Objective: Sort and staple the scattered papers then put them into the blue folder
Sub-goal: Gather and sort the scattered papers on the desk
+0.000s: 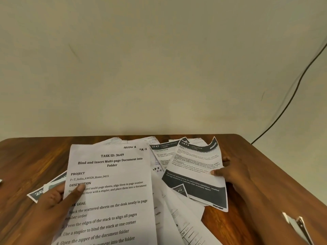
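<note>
Several white printed sheets lie fanned over one another on a brown wooden table. My left hand grips the left edge of the top sheet headed "TASK ID: 3649", thumb on its face. My right hand pinches the right edge of a sheet numbered 3414, which has a dark band across its lower part and a curled top corner. Between the two lies a sheet numbered 2747, partly covered. No blue folder or stapler is in view.
A dark-banded sheet pokes out from under my left hand at the left. A small metal-looking object lies at the lower right by my right forearm. A black cable runs down the plain wall behind the table's right corner.
</note>
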The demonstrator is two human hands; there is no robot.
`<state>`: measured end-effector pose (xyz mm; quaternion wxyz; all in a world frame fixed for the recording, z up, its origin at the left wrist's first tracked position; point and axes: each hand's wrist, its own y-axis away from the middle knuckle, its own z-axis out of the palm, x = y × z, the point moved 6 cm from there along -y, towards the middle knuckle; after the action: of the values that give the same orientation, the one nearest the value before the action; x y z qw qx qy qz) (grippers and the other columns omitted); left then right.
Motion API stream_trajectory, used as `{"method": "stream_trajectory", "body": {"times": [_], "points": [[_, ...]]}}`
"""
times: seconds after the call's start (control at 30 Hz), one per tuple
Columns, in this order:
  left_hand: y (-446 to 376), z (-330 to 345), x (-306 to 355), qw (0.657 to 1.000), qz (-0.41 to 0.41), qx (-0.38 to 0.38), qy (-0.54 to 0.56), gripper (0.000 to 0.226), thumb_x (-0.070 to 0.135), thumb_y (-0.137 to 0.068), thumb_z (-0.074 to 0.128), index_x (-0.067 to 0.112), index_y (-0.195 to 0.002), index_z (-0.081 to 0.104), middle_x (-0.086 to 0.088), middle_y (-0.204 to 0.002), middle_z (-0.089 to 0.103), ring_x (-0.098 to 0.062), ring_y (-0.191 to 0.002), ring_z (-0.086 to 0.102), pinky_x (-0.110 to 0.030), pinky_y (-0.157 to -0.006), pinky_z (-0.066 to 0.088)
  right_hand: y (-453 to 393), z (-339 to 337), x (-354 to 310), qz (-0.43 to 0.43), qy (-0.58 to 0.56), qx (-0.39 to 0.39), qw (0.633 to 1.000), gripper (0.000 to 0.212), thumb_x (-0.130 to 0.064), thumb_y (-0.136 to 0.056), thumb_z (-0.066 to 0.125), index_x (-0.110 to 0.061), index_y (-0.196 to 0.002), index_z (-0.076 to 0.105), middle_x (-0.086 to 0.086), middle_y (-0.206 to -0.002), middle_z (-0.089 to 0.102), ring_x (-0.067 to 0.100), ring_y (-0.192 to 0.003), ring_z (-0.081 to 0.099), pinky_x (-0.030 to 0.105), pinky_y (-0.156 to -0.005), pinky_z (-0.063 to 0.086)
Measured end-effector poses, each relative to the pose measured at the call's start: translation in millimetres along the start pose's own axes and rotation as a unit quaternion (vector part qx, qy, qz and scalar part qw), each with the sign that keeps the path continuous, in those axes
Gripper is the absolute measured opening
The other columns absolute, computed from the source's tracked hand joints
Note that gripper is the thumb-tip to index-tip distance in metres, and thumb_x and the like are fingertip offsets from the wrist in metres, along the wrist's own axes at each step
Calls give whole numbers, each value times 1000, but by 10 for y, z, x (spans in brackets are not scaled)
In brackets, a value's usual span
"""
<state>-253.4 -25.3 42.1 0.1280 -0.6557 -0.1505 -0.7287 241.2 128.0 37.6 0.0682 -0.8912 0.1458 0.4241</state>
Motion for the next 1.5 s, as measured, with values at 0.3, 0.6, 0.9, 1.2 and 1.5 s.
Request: {"method": "stream_trajectory", "body": {"times": [0.3, 0.6, 0.9, 1.2, 1.5], "points": [[-2, 7, 2, 1000, -17, -7, 18, 24, 14, -95, 65, 3, -115, 73, -29, -103, 77, -50, -81, 76, -77, -94, 48, 188, -80, -213, -116, 141, 144, 973, 22, -28, -101, 66, -22, -121, 72, 3, -106, 74, 4, -60, 47, 21, -52, 39], [-19, -36, 1, 1000, 1, 4, -19, 20, 16, -95, 67, 6, -111, 75, -25, -98, 78, -48, -82, 76, -69, -90, 55, 233, -332, -283, -125, 3, 249, 960, 9, -25, -100, 65, -22, -95, 71, -6, -81, 68, 11, -62, 64, 27, -51, 46], [-4, -50, 15, 1000, -2, -2, -20, 20, 27, -88, 73, 16, -103, 80, -23, -101, 79, -49, -88, 76, -73, -96, 51, 220, -700, -592, -42, -330, 186, 925, 26, 6, -84, 64, -18, -93, 67, 5, -90, 75, 25, -76, 72, 39, -69, 62], [-17, -41, -15, 1000, -10, -7, -5, 23, 25, -85, 76, 12, -104, 79, -27, -101, 77, -53, -89, 75, -76, -93, 50, 469, -840, -1050, -192, -303, 177, 916, 12, -32, -103, 64, -25, -97, 73, 2, -96, 79, 29, -90, 76, 48, -80, 62], [-36, -87, 4, 999, -16, 8, -38, 17, 22, -88, 75, 15, -102, 81, -21, -96, 80, -46, -88, 77, -67, -97, 53, 892, -1024, -1461, -282, -331, 166, 885, 17, -37, -102, 62, -27, -106, 74, 2, -96, 80, 27, -87, 77, 49, -78, 62]]}}
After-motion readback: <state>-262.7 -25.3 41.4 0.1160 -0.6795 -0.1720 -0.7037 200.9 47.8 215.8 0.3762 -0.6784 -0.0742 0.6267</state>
